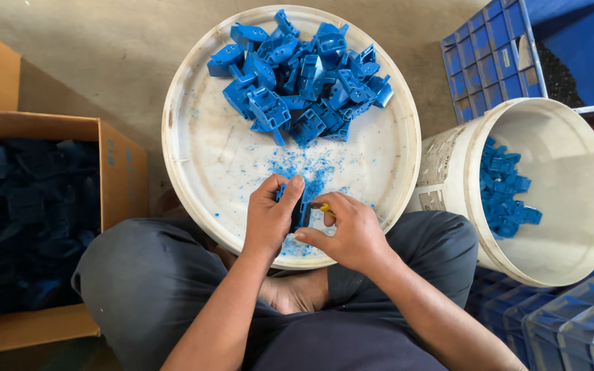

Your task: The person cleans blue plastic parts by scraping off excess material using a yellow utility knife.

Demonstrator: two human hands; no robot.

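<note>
A round white tray (201, 151) rests on my lap, with a pile of several blue plastic parts (304, 75) at its far side and blue shavings (311, 168) in the middle. Over the tray's near edge, my left hand (269, 216) grips one blue plastic part (300, 214), mostly hidden by the fingers. My right hand (348, 230) holds a small yellow-handled tool (325, 207) pressed against that part.
A white bucket (572, 172) at the right holds several blue parts (507, 196). A cardboard box (115, 172) at the left is filled with dark blue parts. Blue crates stand at the upper right (489, 62) and lower right (565, 323).
</note>
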